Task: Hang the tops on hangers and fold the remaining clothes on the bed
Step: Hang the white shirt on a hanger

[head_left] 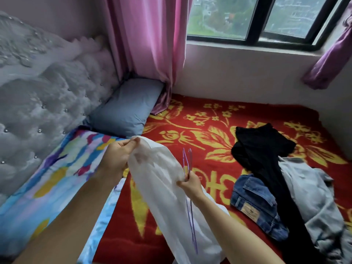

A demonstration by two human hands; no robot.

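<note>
A sheer white top [162, 183] hangs between my hands over the bed. My left hand [118, 153] pinches its upper edge near the pillow side. My right hand [190, 182] grips the top's other edge together with a thin purple wire hanger [187, 161], whose hook points up and whose lower part runs down along the cloth. On the red and yellow flowered blanket [209, 115] to the right lie a black garment [262, 149], folded blue jeans [255, 204] and a light grey-blue garment [312, 197], heaped together.
A blue-grey pillow [127, 105] lies at the bed's head beside a tufted grey headboard [43, 96]. A colourful patterned quilt [49, 178] covers the left side. A pink curtain [148, 39] and a window [266, 18] stand beyond the bed.
</note>
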